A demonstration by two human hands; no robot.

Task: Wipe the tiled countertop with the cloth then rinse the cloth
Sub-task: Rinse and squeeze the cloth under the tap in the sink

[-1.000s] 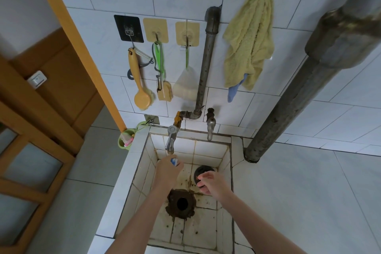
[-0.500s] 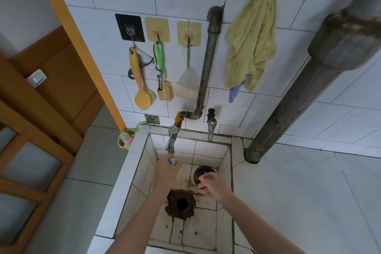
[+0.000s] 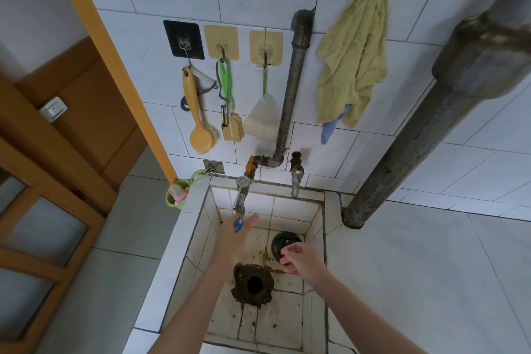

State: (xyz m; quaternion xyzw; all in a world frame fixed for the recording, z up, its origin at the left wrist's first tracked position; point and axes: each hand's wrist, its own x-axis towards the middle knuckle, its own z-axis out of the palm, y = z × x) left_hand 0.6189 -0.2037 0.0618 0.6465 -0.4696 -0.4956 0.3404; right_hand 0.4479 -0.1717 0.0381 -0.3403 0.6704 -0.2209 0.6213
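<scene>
Hands at the sink, blue cloth under the tap

Left hand fingers curl shut on a small blue cloth, only a scrap showing, right below the left tap. Right hand loosely curled, holding nothing, fingertips over the black drain plug. Both hang inside the tiled sink, above the rusty drain hole. The cloth looks soft, light and limp, likely slippery when wet; bunch it in the fist. Running water: can't tell.
</scene>
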